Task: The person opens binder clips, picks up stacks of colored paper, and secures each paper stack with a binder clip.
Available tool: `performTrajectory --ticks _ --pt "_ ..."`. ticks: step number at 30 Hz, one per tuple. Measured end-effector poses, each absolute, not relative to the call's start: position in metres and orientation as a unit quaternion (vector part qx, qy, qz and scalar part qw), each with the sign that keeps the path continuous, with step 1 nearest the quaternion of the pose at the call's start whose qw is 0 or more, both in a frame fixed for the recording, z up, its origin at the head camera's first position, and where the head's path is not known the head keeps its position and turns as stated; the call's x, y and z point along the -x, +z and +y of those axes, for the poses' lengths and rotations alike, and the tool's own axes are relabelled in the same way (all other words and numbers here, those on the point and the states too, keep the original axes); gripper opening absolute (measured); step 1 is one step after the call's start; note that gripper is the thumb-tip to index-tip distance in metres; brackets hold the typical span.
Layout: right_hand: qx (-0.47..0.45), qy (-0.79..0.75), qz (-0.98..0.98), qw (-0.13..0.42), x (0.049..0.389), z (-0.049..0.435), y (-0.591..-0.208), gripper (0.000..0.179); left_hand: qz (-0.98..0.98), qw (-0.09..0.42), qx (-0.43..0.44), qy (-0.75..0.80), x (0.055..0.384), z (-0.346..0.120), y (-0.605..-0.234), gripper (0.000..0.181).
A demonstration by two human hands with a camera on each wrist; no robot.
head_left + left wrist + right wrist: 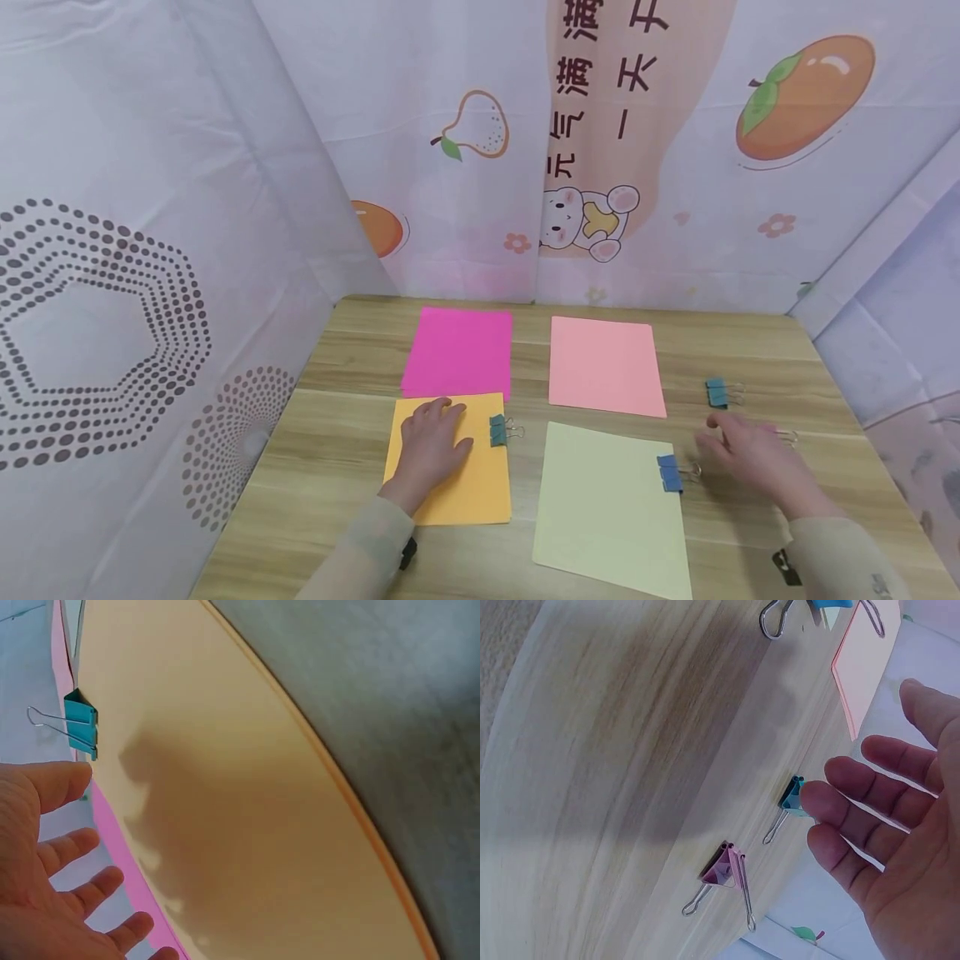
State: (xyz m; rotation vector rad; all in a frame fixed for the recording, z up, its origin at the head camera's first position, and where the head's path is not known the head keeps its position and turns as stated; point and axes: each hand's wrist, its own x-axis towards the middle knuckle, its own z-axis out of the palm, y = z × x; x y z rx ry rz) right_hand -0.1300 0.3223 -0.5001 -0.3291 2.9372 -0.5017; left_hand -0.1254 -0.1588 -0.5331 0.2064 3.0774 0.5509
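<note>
My left hand [429,450] is over the orange paper stack [476,492], fingers spread and holding nothing. A teal binder clip [498,430] grips that stack's right edge; in the left wrist view the thumb tip is close to this clip [84,724]. To the right lies a pale yellow-green paper stack [607,508], with a blue binder clip [670,473] on its right edge. Just right of it, my right hand [765,462] hovers above the table with nothing in it, fingers relaxed. Near it lie a loose teal binder clip [790,796] and a pink binder clip [721,866].
Behind the two clipped stacks lie magenta paper [459,350] and salmon-pink paper [603,367], with no clips showing on them. A printed curtain [450,250] borders the wooden table [315,467] at the back and sides.
</note>
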Motion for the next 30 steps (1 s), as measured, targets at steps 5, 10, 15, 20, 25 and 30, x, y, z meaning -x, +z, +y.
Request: performTrajectory --ticks 5,10,15,20,25,30 --pt "0.107 -0.172 0.976 0.074 0.131 0.324 -0.498 0.047 0.982 0.013 -0.064 0.177 0.124 -0.163 -0.538 0.051" --pt "0.098 -0.172 0.977 0.079 0.130 0.327 -0.498 0.051 0.982 0.026 -0.060 0.175 0.122 -0.165 -0.542 0.054" --pt "0.094 -0.173 0.978 0.072 0.131 0.331 -0.501 0.048 0.985 0.037 -0.059 0.160 0.122 -0.167 -0.544 0.057" --pt "0.091 -0.169 0.979 0.063 0.134 0.333 -0.500 0.044 0.986 0.038 -0.061 0.154 0.122 -0.168 -0.545 0.057" --pt "0.093 -0.163 0.981 0.053 0.135 0.335 -0.500 0.042 0.986 0.035 -0.062 0.150 0.121 -0.168 -0.545 0.056" --pt "0.098 -0.157 0.982 0.038 0.134 0.338 -0.501 0.039 0.986 0.034 -0.062 0.149 0.119 -0.168 -0.545 0.056"
